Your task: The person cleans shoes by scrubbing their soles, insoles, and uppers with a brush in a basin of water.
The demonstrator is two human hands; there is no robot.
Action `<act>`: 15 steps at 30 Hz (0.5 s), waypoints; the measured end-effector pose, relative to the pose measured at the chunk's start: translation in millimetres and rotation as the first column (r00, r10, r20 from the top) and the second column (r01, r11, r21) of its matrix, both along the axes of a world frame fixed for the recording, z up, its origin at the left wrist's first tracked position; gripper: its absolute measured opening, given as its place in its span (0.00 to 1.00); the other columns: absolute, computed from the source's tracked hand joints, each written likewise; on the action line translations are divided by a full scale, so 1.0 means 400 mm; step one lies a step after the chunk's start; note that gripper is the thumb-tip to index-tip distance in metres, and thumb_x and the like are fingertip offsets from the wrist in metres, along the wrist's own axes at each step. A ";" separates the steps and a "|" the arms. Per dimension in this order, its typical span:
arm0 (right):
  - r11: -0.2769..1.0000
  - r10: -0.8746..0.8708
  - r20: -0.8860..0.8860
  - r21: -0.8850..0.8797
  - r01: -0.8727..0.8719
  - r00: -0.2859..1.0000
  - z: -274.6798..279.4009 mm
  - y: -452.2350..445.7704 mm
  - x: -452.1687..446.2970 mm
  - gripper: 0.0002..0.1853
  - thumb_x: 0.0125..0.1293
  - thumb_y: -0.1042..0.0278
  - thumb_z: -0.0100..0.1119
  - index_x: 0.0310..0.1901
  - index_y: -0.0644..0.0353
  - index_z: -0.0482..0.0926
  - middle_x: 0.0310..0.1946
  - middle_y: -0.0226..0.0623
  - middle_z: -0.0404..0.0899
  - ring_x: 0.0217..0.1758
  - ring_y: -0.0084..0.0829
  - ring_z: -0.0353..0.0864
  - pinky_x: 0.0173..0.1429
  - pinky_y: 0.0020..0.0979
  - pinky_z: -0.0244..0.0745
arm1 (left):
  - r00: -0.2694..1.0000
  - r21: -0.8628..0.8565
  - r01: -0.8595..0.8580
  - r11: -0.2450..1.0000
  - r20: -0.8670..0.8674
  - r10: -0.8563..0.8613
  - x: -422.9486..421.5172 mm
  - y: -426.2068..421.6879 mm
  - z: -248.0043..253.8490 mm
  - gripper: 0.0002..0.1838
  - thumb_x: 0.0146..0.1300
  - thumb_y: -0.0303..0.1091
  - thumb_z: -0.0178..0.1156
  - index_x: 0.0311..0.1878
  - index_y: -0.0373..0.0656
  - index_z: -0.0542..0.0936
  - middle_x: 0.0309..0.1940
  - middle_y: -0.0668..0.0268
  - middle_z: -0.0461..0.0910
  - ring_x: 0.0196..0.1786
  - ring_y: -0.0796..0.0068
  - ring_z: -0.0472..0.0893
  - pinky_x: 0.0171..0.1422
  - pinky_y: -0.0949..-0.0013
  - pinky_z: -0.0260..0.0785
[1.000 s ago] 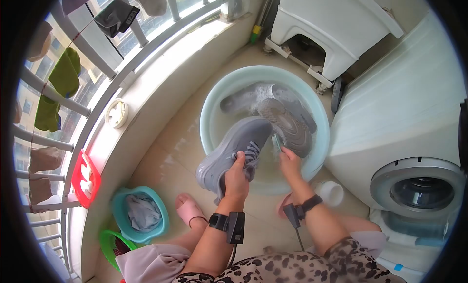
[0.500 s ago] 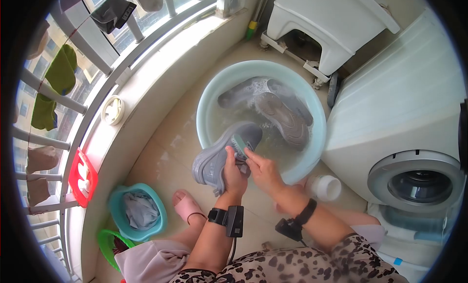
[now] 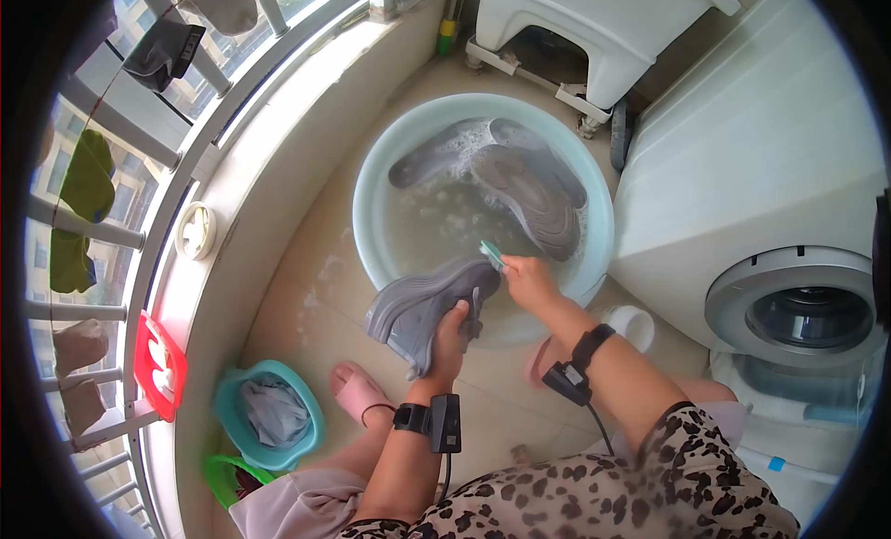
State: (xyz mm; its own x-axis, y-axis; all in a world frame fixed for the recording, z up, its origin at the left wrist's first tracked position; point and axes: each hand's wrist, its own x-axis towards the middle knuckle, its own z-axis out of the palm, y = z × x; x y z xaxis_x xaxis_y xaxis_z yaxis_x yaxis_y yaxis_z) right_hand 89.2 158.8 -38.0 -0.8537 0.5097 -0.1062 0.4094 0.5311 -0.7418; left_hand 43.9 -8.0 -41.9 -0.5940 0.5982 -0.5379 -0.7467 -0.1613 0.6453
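My left hand [image 3: 449, 342] grips a grey shoe [image 3: 408, 312], tilted on its side over the near rim of a light blue basin [image 3: 368, 214]. Closed round a small green brush [image 3: 492, 254], my right hand [image 3: 531, 284] is just beyond the shoe's toe, above the water. Several grey shoes lie in the basin's cloudy, sudsy water; one [image 3: 527, 200] shows its sole. Most of the brush handle is hidden in my fingers.
A washing machine [image 3: 733, 196] stands at the right, with a white container [image 3: 631, 327] near it. A teal tub [image 3: 225, 418] of cloth and a green basket [image 3: 215, 479] are at lower left. Socks hang by the railing; a red tray [image 3: 148, 377] is beside it.
My right hand has moved the brush off the shoe's upper to beyond its toe. The shoe has turned further onto its side in my left hand. The view has shifted slightly.
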 end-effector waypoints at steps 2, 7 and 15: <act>0.999 -0.029 -0.065 -0.034 0.026 0.997 -0.021 -0.028 0.015 0.15 0.65 0.68 0.51 0.50 0.64 0.79 0.36 0.57 0.79 0.41 0.56 0.78 0.46 0.42 0.75 | 0.999 0.017 -0.043 0.999 -0.028 0.044 0.014 0.001 -0.012 0.15 0.65 0.30 0.53 0.53 0.35 0.76 0.45 0.61 0.80 0.46 0.72 0.80 0.49 0.71 0.72; 0.988 0.152 -0.121 -0.017 -0.156 0.981 0.092 -0.118 -0.007 0.16 0.65 0.67 0.52 0.52 0.62 0.78 0.34 0.57 0.79 0.40 0.57 0.78 0.44 0.43 0.74 | 1.000 0.098 0.013 0.995 -0.005 -0.013 0.008 -0.008 -0.027 0.15 0.65 0.34 0.52 0.50 0.35 0.76 0.43 0.64 0.78 0.44 0.75 0.77 0.43 0.73 0.69; 0.900 -0.214 0.062 -0.375 0.221 0.975 0.085 0.067 0.118 0.18 0.65 0.66 0.53 0.55 0.64 0.77 0.22 0.33 0.76 0.25 0.25 0.74 0.30 0.29 0.68 | 0.950 0.077 -0.247 0.966 0.214 0.226 -0.027 -0.014 0.045 0.12 0.57 0.29 0.53 0.43 0.34 0.75 0.38 0.58 0.79 0.38 0.61 0.81 0.40 0.62 0.74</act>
